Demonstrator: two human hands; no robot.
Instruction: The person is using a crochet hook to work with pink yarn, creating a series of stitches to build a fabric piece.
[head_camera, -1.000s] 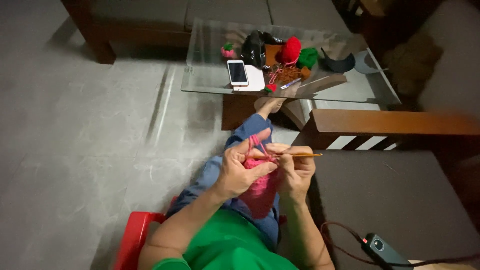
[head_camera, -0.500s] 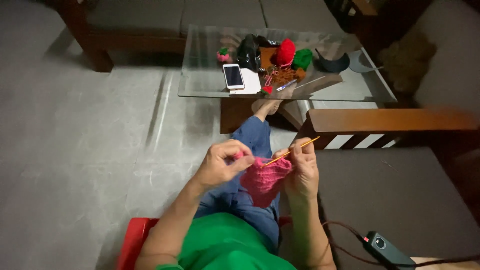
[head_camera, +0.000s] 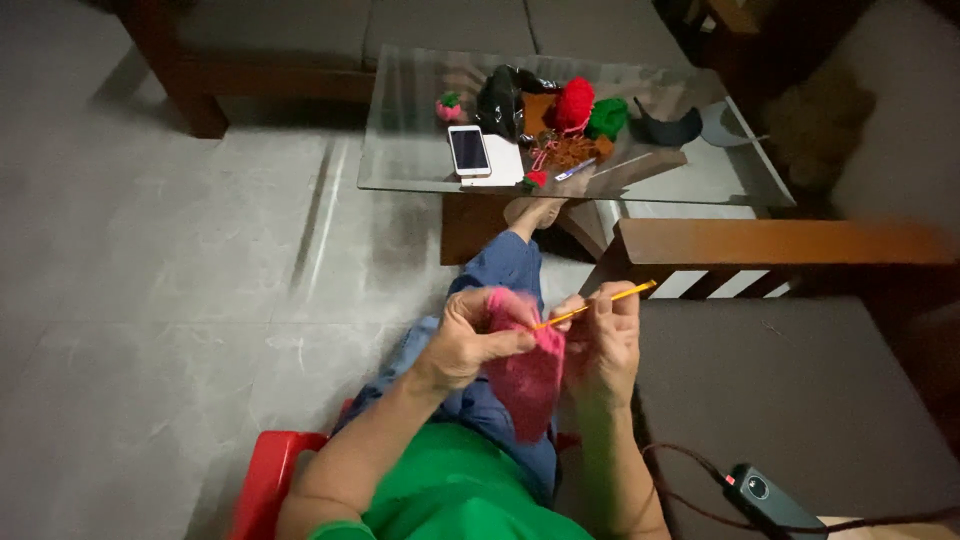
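The pink crochet piece (head_camera: 528, 375) looks like soft, fuzzy yarn. The glass surface (head_camera: 690, 170) is glossy; the floor (head_camera: 180, 300) is smooth, faintly shiny tile.

Green top (head_camera: 450, 500), blue trousers (head_camera: 500, 290), bare forearms and foot (head_camera: 535, 212).

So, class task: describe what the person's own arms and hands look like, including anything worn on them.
Both forearms are bare, with no sleeves reaching them. The left hand and right hand wear no gloves; no rings, watch or bracelets can be made out. A green top covers the torso.
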